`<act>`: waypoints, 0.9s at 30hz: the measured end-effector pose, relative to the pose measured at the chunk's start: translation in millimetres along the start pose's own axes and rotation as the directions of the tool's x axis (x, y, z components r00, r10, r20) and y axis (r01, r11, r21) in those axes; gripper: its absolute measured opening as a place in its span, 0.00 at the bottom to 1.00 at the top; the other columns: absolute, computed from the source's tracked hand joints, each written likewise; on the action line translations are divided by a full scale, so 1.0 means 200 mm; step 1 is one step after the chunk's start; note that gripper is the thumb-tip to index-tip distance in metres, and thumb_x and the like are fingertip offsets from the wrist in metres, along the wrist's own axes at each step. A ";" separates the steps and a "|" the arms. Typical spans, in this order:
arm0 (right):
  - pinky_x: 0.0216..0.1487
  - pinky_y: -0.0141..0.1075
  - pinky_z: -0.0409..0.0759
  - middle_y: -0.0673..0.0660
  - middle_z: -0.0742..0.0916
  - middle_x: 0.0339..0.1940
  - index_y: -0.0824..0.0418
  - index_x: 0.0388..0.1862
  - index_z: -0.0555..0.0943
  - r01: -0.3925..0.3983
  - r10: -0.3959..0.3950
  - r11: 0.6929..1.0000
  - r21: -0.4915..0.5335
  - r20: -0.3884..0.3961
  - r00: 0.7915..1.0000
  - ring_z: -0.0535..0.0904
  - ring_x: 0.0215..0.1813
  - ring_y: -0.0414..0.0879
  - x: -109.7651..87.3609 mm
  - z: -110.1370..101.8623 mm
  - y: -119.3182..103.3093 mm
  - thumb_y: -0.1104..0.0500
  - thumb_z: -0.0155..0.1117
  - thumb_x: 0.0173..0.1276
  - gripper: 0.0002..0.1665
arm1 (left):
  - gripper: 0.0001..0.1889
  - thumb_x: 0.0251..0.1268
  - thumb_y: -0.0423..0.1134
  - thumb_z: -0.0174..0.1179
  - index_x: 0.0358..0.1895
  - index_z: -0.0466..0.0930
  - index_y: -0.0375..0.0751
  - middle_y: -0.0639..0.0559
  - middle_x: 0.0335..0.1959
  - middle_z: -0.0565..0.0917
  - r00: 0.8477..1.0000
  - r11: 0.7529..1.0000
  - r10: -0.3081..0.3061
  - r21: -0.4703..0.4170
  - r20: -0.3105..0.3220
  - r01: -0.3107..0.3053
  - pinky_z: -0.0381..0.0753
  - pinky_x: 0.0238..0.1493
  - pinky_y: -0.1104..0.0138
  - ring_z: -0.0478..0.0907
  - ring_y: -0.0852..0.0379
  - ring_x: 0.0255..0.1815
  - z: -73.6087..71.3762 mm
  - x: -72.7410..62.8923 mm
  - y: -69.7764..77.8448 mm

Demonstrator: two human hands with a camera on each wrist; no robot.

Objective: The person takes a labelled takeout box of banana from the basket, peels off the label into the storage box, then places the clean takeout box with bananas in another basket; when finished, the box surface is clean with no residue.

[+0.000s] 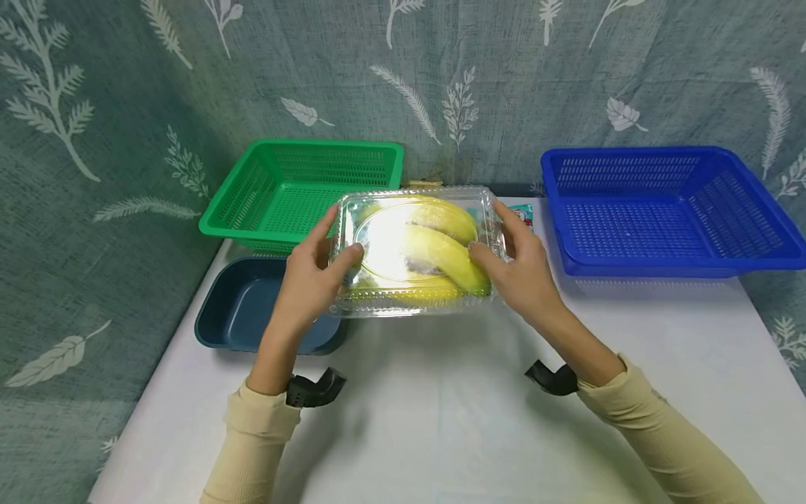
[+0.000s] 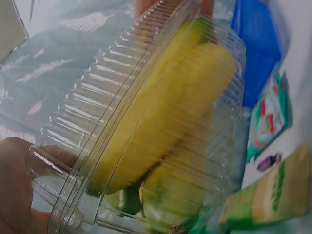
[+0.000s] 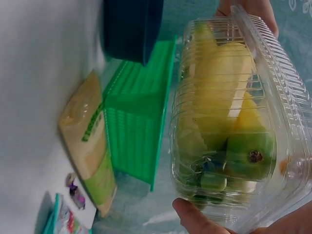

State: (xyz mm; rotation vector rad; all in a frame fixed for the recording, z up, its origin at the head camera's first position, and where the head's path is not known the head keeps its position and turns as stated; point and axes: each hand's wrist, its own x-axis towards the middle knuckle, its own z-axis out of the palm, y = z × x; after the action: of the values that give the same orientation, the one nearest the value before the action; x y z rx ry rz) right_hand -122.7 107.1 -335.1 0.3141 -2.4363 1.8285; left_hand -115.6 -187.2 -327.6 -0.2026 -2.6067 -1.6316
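A clear plastic clamshell box [image 1: 384, 238] with a ribbed edge is held up above the table, its lid closed. Yellow bananas [image 1: 441, 248] with green ends lie inside it. My left hand [image 1: 310, 276] grips the box's left side, thumb on the lid. On the opposite side my right hand [image 1: 521, 274] grips it the same way, thumb near the lid's right part. Glare hides some of the contents in the head view. Through the wall in the right wrist view, a green banana stem end [image 3: 251, 156] shows.
Behind on the left stands a green basket [image 1: 217, 227], with a dark blue basin [image 1: 208, 336] in front. A blue basket [image 1: 630, 264] stands at right. Behind the box lie a beige-green packet [image 2: 273, 195], a teal packet [image 2: 269, 117] and a small purple item [image 2: 268, 162].
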 end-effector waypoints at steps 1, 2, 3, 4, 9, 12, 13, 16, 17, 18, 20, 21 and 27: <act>0.74 0.52 0.58 0.53 0.64 0.79 0.52 0.81 0.56 0.000 0.000 1.000 -0.003 0.004 1.000 0.61 0.76 0.50 0.01 0.01 0.00 0.53 0.63 0.72 0.43 | 0.37 0.72 0.54 0.58 0.79 0.52 0.65 0.38 0.70 0.70 1.000 1.000 -0.002 0.008 0.003 0.002 0.80 0.44 0.51 0.76 0.43 0.59 -0.02 0.01 0.00; 0.73 0.52 0.60 0.53 0.64 0.78 0.52 0.81 0.56 0.001 -0.001 1.000 -0.005 0.010 1.000 0.63 0.75 0.51 0.02 0.01 -0.01 0.52 0.63 0.72 0.43 | 0.37 0.72 0.53 0.58 0.79 0.52 0.64 0.42 0.74 0.65 1.000 1.000 -0.008 0.015 0.006 0.007 0.79 0.51 0.48 0.74 0.42 0.63 -0.03 0.02 0.01; 0.72 0.52 0.61 0.53 0.64 0.78 0.52 0.81 0.56 0.002 -0.002 1.000 -0.005 0.018 1.000 0.64 0.74 0.51 0.04 0.02 -0.01 0.51 0.63 0.72 0.43 | 0.37 0.72 0.53 0.58 0.79 0.51 0.64 0.43 0.76 0.63 1.000 1.000 -0.017 0.018 0.009 0.017 0.76 0.56 0.46 0.70 0.43 0.68 -0.05 0.03 0.01; 0.71 0.53 0.62 0.54 0.65 0.78 0.51 0.81 0.55 -0.001 0.002 1.000 -0.010 0.025 1.000 0.64 0.74 0.51 0.05 0.03 -0.02 0.50 0.63 0.72 0.44 | 0.37 0.73 0.53 0.58 0.79 0.51 0.65 0.44 0.77 0.59 1.000 0.999 -0.026 0.018 0.014 0.026 0.72 0.61 0.43 0.63 0.45 0.73 -0.07 0.04 0.01; 0.70 0.52 0.64 0.54 0.63 0.79 0.52 0.81 0.55 -0.006 0.008 0.999 -0.038 0.046 0.999 0.62 0.75 0.52 0.13 0.08 -0.04 0.45 0.63 0.71 0.46 | 0.36 0.74 0.52 0.56 0.79 0.49 0.66 0.41 0.76 0.60 0.997 0.998 -0.066 0.028 0.030 0.065 0.74 0.56 0.42 0.60 0.44 0.75 -0.16 0.10 0.02; 0.71 0.51 0.64 0.54 0.62 0.79 0.53 0.82 0.54 -0.002 0.005 0.999 -0.053 0.055 0.998 0.61 0.76 0.52 0.17 0.10 -0.06 0.44 0.62 0.71 0.47 | 0.35 0.75 0.53 0.55 0.79 0.48 0.66 0.38 0.70 0.71 0.997 0.996 -0.067 0.067 0.035 0.065 0.79 0.41 0.53 0.74 0.47 0.64 -0.21 0.14 0.03; 0.71 0.51 0.63 0.55 0.62 0.79 0.54 0.82 0.53 0.003 0.001 0.998 -0.056 0.061 0.998 0.61 0.76 0.53 0.18 0.11 -0.07 0.44 0.62 0.71 0.47 | 0.35 0.75 0.53 0.55 0.79 0.49 0.65 0.37 0.66 0.74 0.997 0.995 -0.065 0.079 0.034 0.062 0.78 0.34 0.57 0.78 0.49 0.56 -0.23 0.15 0.03; 0.71 0.50 0.64 0.58 0.63 0.79 0.54 0.82 0.52 0.010 -0.005 0.998 -0.065 0.080 0.997 0.62 0.76 0.53 0.22 0.15 -0.10 0.44 0.60 0.71 0.47 | 0.35 0.76 0.54 0.53 0.80 0.48 0.63 0.39 0.55 0.81 0.998 0.992 -0.059 0.109 0.034 0.055 0.72 0.26 0.63 0.79 0.60 0.43 -0.30 0.19 0.02; 0.70 0.50 0.65 0.58 0.63 0.79 0.55 0.82 0.52 0.013 -0.007 0.998 -0.066 0.087 0.996 0.62 0.75 0.54 0.24 0.17 -0.11 0.44 0.60 0.72 0.47 | 0.35 0.76 0.54 0.53 0.80 0.48 0.62 0.41 0.53 0.82 0.998 0.993 -0.057 0.107 0.033 0.054 0.73 0.26 0.64 0.78 0.62 0.40 -0.33 0.21 0.02; 0.70 0.50 0.65 0.59 0.63 0.79 0.55 0.82 0.51 0.015 -0.008 0.997 -0.070 0.092 0.996 0.63 0.75 0.54 0.26 0.18 -0.12 0.44 0.59 0.72 0.47 | 0.35 0.76 0.54 0.53 0.80 0.49 0.61 0.43 0.53 0.82 0.998 0.993 -0.054 0.109 0.029 0.051 0.75 0.28 0.66 0.78 0.64 0.40 -0.35 0.22 0.01; 0.68 0.50 0.68 0.59 0.65 0.78 0.56 0.82 0.52 0.011 -0.003 0.996 -0.086 0.093 0.996 0.65 0.74 0.54 0.29 0.22 -0.14 0.44 0.59 0.72 0.47 | 0.35 0.76 0.55 0.53 0.80 0.50 0.61 0.46 0.55 0.81 0.998 0.993 -0.065 0.098 0.027 0.062 0.78 0.34 0.67 0.78 0.67 0.47 -0.41 0.25 0.00; 0.68 0.50 0.68 0.59 0.65 0.78 0.56 0.82 0.51 0.007 0.002 0.996 -0.094 0.096 0.995 0.65 0.74 0.53 0.31 0.24 -0.14 0.43 0.59 0.72 0.47 | 0.35 0.75 0.55 0.54 0.80 0.51 0.61 0.46 0.57 0.80 0.997 0.994 -0.072 0.087 0.023 0.070 0.80 0.34 0.67 0.78 0.66 0.47 -0.43 0.27 -0.01; 0.67 0.46 0.68 0.57 0.65 0.78 0.57 0.82 0.50 0.014 0.000 0.987 -0.160 0.087 0.996 0.65 0.73 0.49 0.43 0.33 -0.17 0.42 0.58 0.72 0.48 | 0.35 0.73 0.57 0.54 0.80 0.53 0.63 0.48 0.66 0.74 0.992 0.990 -0.123 0.071 0.026 0.120 0.77 0.44 0.68 0.77 0.67 0.50 -0.55 0.37 -0.07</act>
State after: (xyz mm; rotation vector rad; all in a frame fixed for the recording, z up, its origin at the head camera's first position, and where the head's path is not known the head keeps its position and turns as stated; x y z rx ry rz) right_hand -194.6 24.2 -306.2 0.3969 -2.6174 1.6348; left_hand -193.5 -285.3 -282.8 -0.0669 -2.7437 -1.5818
